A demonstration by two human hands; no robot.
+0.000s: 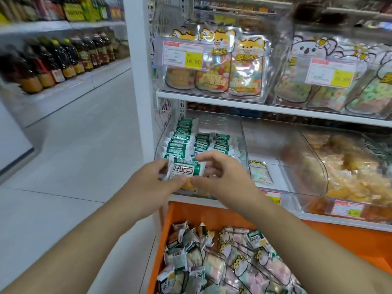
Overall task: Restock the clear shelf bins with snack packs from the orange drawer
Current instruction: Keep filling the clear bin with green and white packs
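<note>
Green-white snack pack (186,169), yellow biscuit showing, both hands.

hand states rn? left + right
Left hand: pinching the left end of the green-and-white snack pack.
Right hand: pinching the same pack's right end, over the left clear bin.

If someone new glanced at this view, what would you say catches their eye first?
Most likely both hands, left and right, meeting mid-frame to hold a green-and-white snack pack in front of the clear bin already lined with matching packs. Next, the bright orange drawer below, heaped with mixed snack packs. Then the cartoon-fox candy bags on the shelf above, behind a yellow price tag.
</note>
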